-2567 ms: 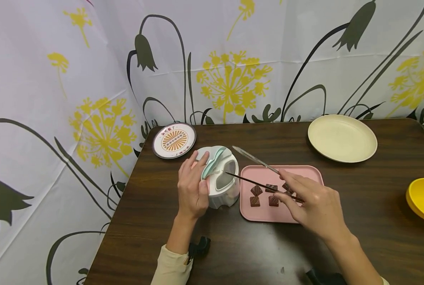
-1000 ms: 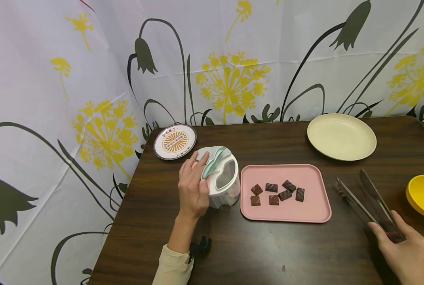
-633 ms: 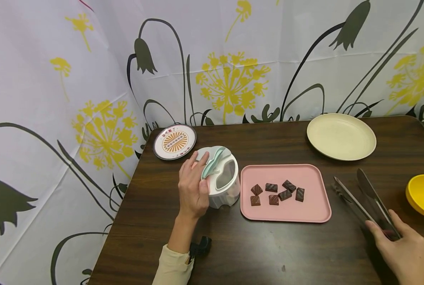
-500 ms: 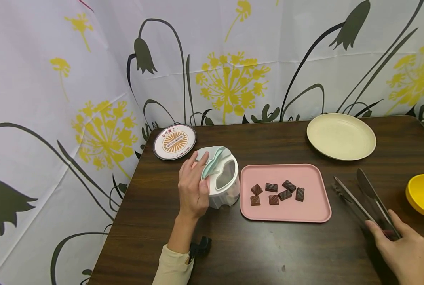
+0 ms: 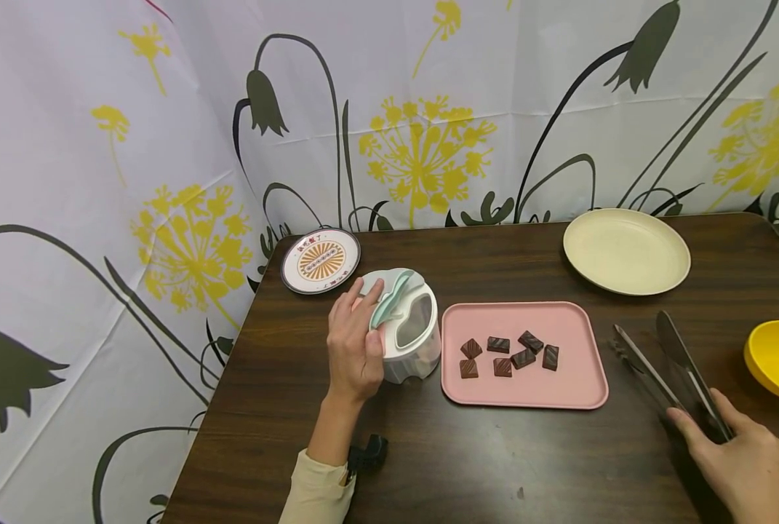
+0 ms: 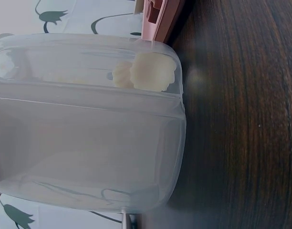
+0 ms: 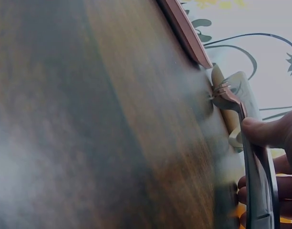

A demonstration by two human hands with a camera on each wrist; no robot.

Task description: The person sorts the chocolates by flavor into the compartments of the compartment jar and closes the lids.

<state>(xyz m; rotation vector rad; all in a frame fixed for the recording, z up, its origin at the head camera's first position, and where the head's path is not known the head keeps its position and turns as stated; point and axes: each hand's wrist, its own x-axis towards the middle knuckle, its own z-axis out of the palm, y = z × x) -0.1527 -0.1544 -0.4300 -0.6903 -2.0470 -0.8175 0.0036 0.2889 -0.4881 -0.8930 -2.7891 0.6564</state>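
In the head view my left hand (image 5: 353, 342) holds the left side of a round white plastic container (image 5: 415, 356). Its fingers reach over the lid beside a teal handle (image 5: 392, 297); the thumb lies at the near side. Cream-coloured pieces (image 6: 153, 71) show through the clear wall in the left wrist view. At the right, metal serving tongs (image 5: 651, 367) are held in my right hand (image 5: 749, 458), thumb on one arm and fingers on the other. The tong tips stand apart, with nothing between them. Several dark chocolates (image 5: 523, 358) lie on a pink tray (image 5: 579, 386) between the hands.
A patterned plate (image 5: 321, 260) lies at the back left of the wooden table (image 5: 468, 466). An oval cream plate (image 5: 627, 251) sits at the back right. Near the right edge is a yellow bowl (image 5: 778, 360). A flowered cloth (image 5: 540, 109) hangs behind the table.
The right hand has moved the tongs from above the container and tray to the right side of the table, then stays nearly still. The left hand keeps its place on the container.
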